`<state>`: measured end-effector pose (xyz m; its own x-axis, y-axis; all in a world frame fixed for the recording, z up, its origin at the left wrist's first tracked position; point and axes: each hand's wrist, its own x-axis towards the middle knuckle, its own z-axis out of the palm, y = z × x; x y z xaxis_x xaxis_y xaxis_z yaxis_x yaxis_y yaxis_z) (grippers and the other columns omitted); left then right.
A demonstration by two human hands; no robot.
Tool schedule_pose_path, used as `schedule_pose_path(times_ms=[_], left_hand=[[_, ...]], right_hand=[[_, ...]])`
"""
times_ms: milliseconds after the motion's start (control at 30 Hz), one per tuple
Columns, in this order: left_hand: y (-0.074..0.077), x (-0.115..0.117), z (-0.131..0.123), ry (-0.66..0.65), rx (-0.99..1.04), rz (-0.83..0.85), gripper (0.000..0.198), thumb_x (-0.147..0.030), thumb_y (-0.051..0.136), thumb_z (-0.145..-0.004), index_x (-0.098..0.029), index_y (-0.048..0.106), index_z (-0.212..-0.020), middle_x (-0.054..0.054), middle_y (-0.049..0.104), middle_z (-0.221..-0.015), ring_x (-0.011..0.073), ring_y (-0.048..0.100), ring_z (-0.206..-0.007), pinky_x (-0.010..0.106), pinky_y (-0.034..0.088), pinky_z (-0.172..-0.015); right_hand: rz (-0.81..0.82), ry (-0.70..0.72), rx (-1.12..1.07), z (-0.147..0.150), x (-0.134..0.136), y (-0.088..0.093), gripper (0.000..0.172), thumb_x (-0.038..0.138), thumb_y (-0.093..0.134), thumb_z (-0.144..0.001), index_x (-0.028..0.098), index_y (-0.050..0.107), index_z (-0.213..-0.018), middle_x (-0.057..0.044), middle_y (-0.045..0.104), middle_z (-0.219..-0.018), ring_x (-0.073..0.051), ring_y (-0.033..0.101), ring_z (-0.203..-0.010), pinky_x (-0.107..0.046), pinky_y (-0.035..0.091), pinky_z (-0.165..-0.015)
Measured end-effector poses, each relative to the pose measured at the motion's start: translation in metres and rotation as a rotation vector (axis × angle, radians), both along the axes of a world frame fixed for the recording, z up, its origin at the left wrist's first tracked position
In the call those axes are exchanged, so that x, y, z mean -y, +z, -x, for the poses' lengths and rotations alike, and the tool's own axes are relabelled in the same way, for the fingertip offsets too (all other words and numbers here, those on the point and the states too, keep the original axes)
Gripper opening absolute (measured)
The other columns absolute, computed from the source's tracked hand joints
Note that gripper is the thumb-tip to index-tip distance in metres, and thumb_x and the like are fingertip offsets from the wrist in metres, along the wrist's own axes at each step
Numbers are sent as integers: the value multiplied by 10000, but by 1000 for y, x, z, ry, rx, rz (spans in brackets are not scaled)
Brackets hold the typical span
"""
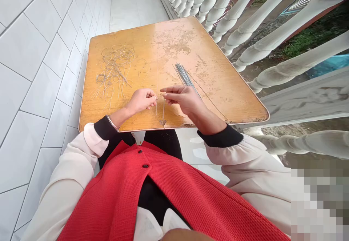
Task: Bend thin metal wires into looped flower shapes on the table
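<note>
Red vest (136, 193) above tabletop (174, 41), left hand (141, 101) pinching a wire (156, 106).
Right hand (185, 101) narrowly open; a bump could scatter the wire bundle (184, 74).

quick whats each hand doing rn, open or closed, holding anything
left hand: closed, fingertips pinched, seemingly on a thin wire
right hand: fingers extended, cannot tell if it holds anything

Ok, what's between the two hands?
Head view: a thin metal wire from the left hand and a second wire on the tabletop, below the right hand.
</note>
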<state>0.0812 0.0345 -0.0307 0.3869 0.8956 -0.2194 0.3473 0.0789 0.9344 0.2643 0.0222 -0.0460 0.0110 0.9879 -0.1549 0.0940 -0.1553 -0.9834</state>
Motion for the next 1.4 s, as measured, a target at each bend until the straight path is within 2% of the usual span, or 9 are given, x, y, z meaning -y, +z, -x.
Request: schedule_pose_path(times_ms=[200,333,467,567,667,900,1000,1133,1400], left_hand=[[3,-10,11,137,96,81,222,-49,564,-912,-138,566,-709,-30,635,-620,35,569,-524,174,446,-503],[4,-12,15,185,139,110,239,-56,567,-924,-134,569,-698,-31,638,-609,34,591,-524,169,446,-509],[0,-10,13,194,166,120,247,-44,554,-930,-132,567,-700,-35,639,-603,39,609,-530,170,451,-511],[-5,-10,11,181,184,97,242,-45,549,-931,-132,566,-707,-39,634,-597,40,613,-526,170,463,-515],[-10,-8,7,180,176,85,206,-56,553,-928,-138,568,-739,-39,636,-615,49,626,-537,174,480,-518],[-16,-7,12,104,51,-31,162,-49,509,-928,-146,585,-823,-26,640,-674,68,632,-585,198,515,-576],[-8,-18,29,72,-228,-411,128,-248,602,-956,-139,661,-924,51,719,-830,144,688,-761,293,562,-727],[12,-44,57,140,-676,-1005,339,-106,517,-965,-160,632,-1279,141,648,-1359,242,631,-1223,401,516,-1023],[16,-76,80,92,-959,-1075,323,-102,373,-989,-186,677,-923,117,695,-1038,231,590,-1075,319,523,-789]], right_hand=[[62,-128,939,-75,-17,8,453,153,638,-845,109,720,-1289,-9,627,-647,-160,596,-723,-295,440,-753],[192,-57,1027,-111,-22,6,418,136,701,-828,78,739,-1239,-17,628,-605,-185,577,-666,-307,403,-690],[93,-110,1166,-95,-12,17,372,217,730,-856,89,740,-1206,-160,762,-978,-253,625,-845,-359,399,-739],[-122,-171,897,-54,-3,30,211,200,661,-909,131,771,-1076,-140,757,-969,-227,661,-817,-347,450,-758],[-25,-7,410,-5,-5,37,158,214,629,-915,146,757,-978,-88,750,-905,-126,583,-607,-276,420,-557],[-115,177,158,46,-36,22,135,141,685,-758,143,690,-623,-2,604,-563,-63,421,-475,-236,311,-476],[-90,168,160,41,-46,16,140,170,677,-764,149,675,-626,10,562,-528,-69,425,-456,-234,292,-456],[-147,236,316,33,-50,12,121,219,671,-784,136,757,-766,1,607,-580,-77,427,-450,-249,326,-468],[-568,185,697,24,-47,8,215,204,587,-841,182,801,-828,-94,786,-891,-214,687,-763,-343,498,-719]])
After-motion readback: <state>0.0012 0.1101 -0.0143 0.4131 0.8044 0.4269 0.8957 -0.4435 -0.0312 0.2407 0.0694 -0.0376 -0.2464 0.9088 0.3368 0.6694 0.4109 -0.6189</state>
